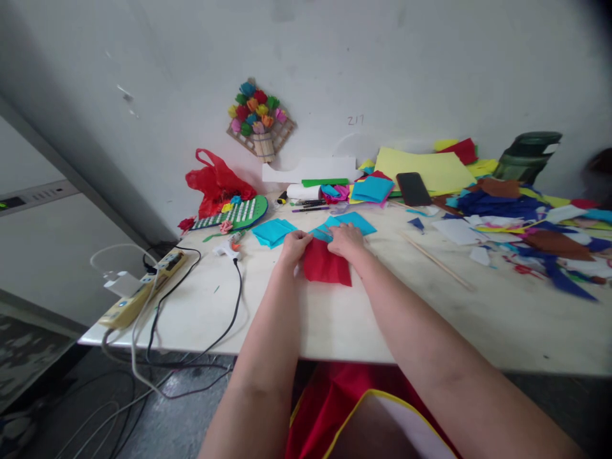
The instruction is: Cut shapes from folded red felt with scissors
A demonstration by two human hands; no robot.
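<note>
A red square of thin paper or felt (327, 264) lies on the white table in front of me. My left hand (294, 245) pinches its upper left corner. At its upper edge, my right hand (347, 241) has bent fingers closed on the sheet, with the fingertips partly hidden. Blue sheets (356, 222) lie just behind the red one, partly covered by my right hand. To the left of my left hand rests another stack of blue squares (273, 232).
A white glue gun (227, 247) with a black cord and a power strip (143, 290) are on the left. A wooden stick (436, 260), a phone (414, 189) and a heap of coloured scraps (535, 223) lie right. Pens (310, 205) and a red bag (217, 182) sit behind.
</note>
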